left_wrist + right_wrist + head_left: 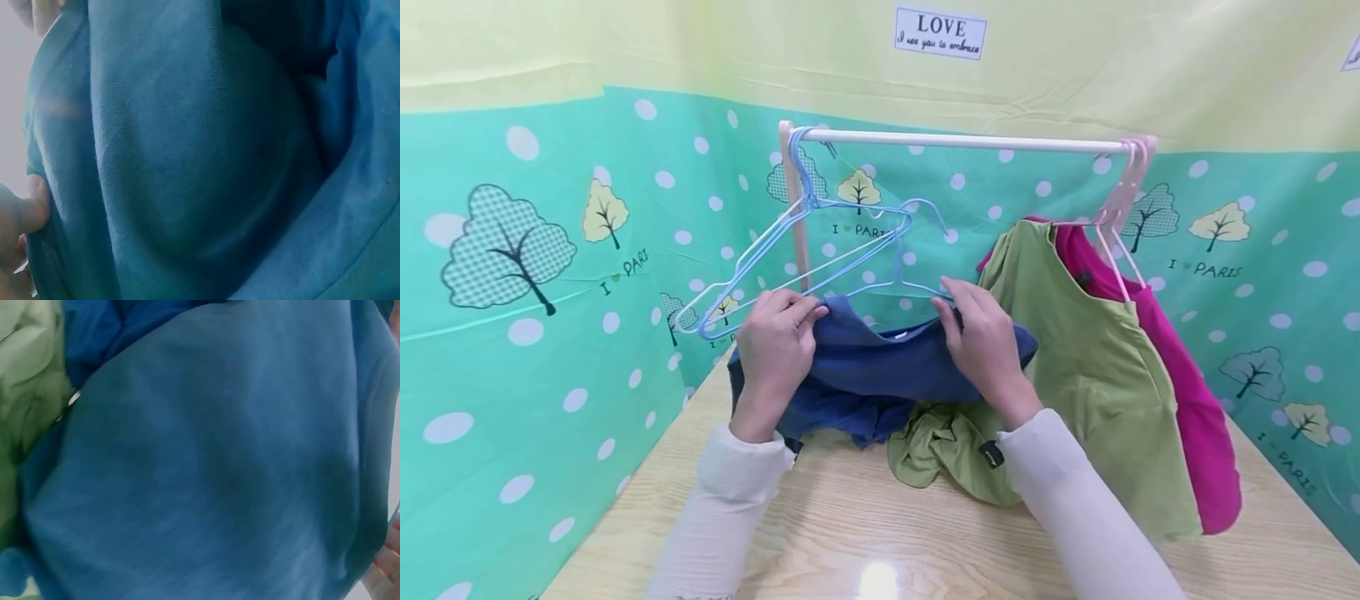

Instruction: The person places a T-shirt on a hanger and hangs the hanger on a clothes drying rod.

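Observation:
A navy blue shirt point(880, 367) is held up by its shoulders in the head view, neckline upward. A light blue hanger point(897, 262) rises out of the neckline, its hook free in the air and its arms running down into the shoulder areas. My left hand point(775, 346) pinches the left shoulder between thumb and fingers. At the other shoulder, my right hand point(987, 340) pinches the cloth beside the hanger arm. Blue fabric point(162, 137) fills most of the left wrist view, and the right wrist view is likewise mostly blue cloth point(219, 456). The shirt's lower part lies bunched below.
A white rack rail point(970, 142) spans the back. Several blue and white empty hangers point(745, 267) hang at its left end. On pink hangers at the right hang a green shirt point(1075, 367) and a magenta shirt point(1210, 467). Green cloth touches the wooden table point(850, 533).

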The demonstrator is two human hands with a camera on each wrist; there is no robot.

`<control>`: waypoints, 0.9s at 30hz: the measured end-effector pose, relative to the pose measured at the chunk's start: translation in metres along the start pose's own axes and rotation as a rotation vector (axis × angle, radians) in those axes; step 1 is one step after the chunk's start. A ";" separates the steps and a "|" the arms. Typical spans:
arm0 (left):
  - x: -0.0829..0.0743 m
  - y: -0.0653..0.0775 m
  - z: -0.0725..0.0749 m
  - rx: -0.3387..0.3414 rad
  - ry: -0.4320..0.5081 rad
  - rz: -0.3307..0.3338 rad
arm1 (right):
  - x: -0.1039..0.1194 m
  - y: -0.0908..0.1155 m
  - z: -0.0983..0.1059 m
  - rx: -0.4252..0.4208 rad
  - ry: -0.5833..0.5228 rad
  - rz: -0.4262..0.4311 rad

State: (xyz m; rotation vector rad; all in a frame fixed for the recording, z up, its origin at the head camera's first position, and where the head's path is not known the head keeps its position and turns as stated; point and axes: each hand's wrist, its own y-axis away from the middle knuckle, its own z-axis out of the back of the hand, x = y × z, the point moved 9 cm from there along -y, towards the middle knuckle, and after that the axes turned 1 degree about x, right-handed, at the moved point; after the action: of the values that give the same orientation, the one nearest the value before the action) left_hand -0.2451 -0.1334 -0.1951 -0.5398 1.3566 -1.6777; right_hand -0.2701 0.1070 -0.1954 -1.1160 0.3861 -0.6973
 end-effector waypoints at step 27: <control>0.030 -0.017 -0.014 0.484 0.138 0.166 | 0.015 -0.021 -0.006 -0.031 0.114 0.052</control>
State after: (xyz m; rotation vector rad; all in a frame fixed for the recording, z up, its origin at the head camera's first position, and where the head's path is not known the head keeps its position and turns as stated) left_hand -0.2776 -0.1506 -0.1891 -0.0318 1.0023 -1.8445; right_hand -0.2698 0.0869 -0.1776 -1.0950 0.5223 -0.7131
